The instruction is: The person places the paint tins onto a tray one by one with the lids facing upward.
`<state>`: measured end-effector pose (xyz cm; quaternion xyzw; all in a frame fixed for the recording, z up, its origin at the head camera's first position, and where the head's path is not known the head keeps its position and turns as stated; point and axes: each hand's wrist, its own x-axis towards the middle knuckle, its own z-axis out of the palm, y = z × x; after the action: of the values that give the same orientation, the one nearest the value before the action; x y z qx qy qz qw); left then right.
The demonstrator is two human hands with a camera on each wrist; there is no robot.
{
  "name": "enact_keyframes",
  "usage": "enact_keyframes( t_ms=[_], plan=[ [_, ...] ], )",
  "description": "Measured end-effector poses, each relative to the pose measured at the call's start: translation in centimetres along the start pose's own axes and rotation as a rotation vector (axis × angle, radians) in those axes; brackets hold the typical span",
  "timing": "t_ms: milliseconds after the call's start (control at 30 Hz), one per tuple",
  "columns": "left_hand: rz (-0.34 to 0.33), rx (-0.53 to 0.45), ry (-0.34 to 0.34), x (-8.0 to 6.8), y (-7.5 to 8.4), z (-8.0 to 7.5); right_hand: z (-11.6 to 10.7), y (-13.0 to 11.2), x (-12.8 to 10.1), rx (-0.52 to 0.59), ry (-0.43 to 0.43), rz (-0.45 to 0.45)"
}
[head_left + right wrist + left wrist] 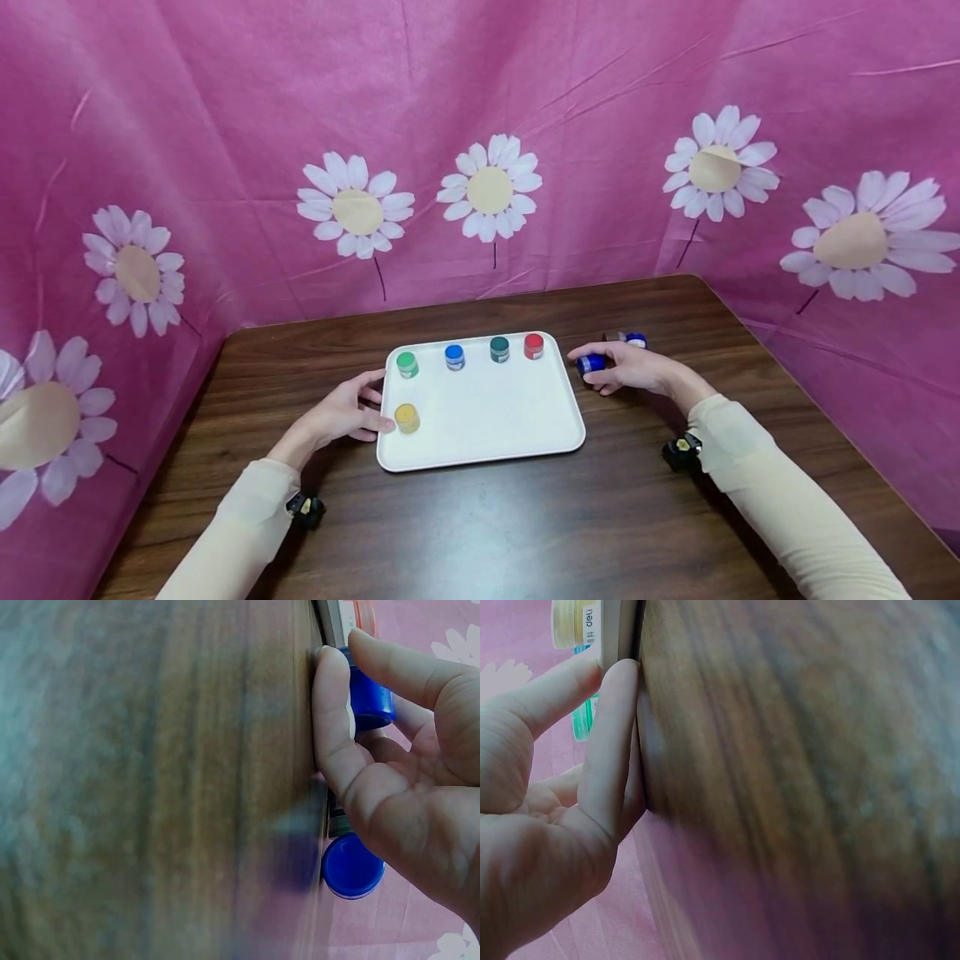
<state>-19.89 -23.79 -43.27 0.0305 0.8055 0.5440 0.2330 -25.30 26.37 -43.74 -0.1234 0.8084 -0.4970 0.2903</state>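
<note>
A white tray point(480, 433) lies mid-table and carries several small paint jars: green point(407, 364), blue point(454, 357), dark green point(499, 349), red point(533, 345) and yellow point(407, 417). My left hand point(371, 408) rests on the table at the tray's left rim, its fingers straight and one fingertip beside the yellow jar. In the left wrist view the left hand point(607, 675) touches the tray's edge point(613, 630), below the yellow jar point(574, 622). My right hand point(600, 371) pinches a dark blue jar point(591, 363) just right of the tray. In the right wrist view the right hand point(341, 652) pinches the jar point(369, 697).
A second blue-lidded jar point(635, 339) stands on the table behind my right hand; its lid point(351, 866) shows in the right wrist view. The dark wooden table point(525, 533) is walled on three sides by a pink daisy-print cloth point(480, 125).
</note>
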Motion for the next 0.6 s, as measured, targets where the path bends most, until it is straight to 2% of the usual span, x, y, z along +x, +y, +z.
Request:
enact_keyframes(
  t_ms=[367,600],
  plan=[
    [-0.004,0.000,-0.004,-0.14,0.28,0.43,-0.17,0.07,-0.53,0.103,0.032,0.034],
    [-0.002,0.016,0.002,-0.46,0.30,0.24,0.00,-0.36,-0.47,0.084,0.027,0.028]
  ],
)
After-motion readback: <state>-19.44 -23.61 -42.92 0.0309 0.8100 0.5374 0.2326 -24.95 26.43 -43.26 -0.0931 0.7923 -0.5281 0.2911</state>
